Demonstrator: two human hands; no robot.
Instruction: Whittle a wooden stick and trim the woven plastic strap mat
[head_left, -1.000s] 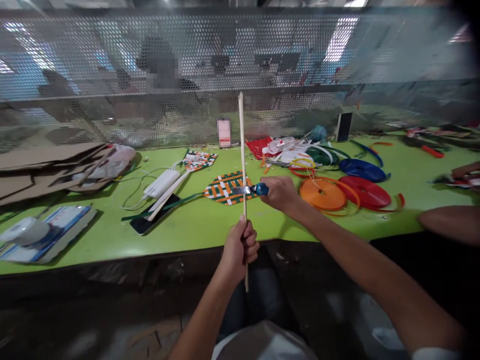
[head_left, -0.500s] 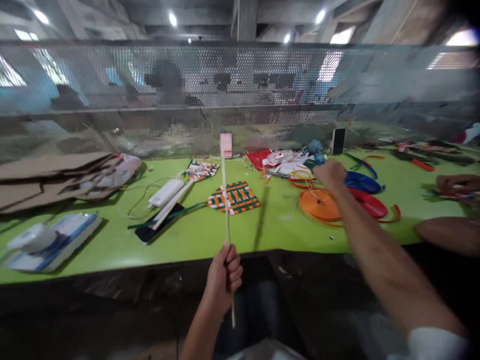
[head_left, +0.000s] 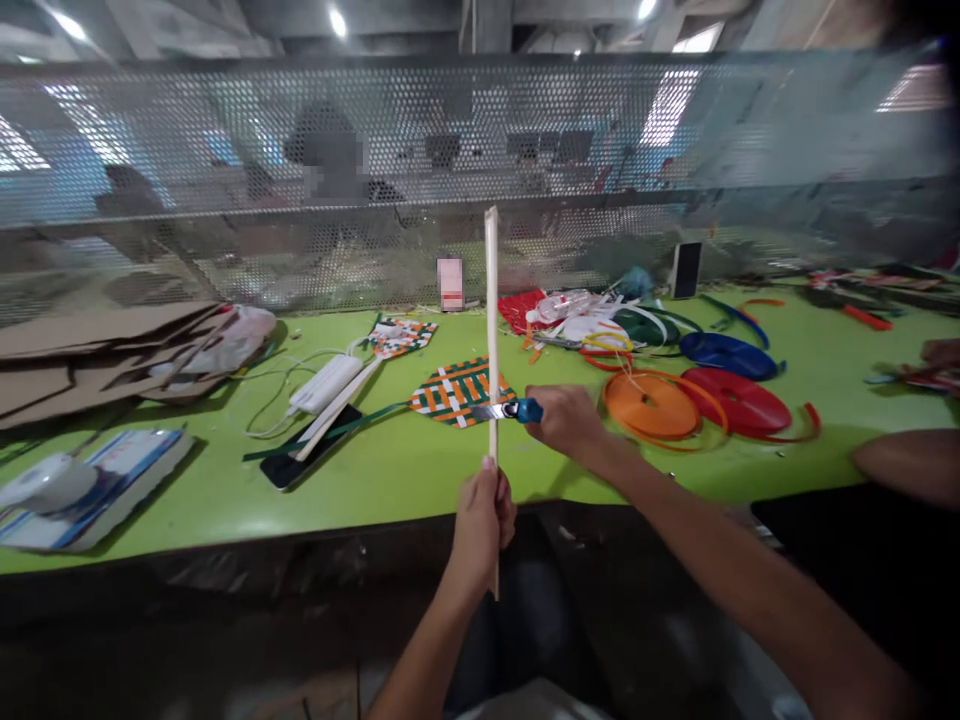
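My left hand [head_left: 484, 515] is closed round the lower part of a pale wooden stick [head_left: 492, 310], which stands upright in front of me. In my right hand [head_left: 562, 425] is a blue-handled knife [head_left: 519, 410], its metal blade pointing left across the stick above my left hand. Whether the blade touches the stick I cannot tell. Behind them a woven green, orange and white fan-shaped piece [head_left: 454, 395] lies on the green table [head_left: 405, 475], partly hidden by the stick.
Orange [head_left: 649, 403], red [head_left: 739, 400] and blue [head_left: 727, 355] strip coils lie to the right. On the left are a white power strip [head_left: 328, 383], a dark phone [head_left: 285, 470] and cardboard [head_left: 97, 350]. A mesh screen [head_left: 247, 240] runs behind. Another person's hand [head_left: 941, 355] is far right.
My right hand has come back from the pile near the coils with the blue-handled knife and is now at the stick. My left hand and the stick have shifted slightly right and up.
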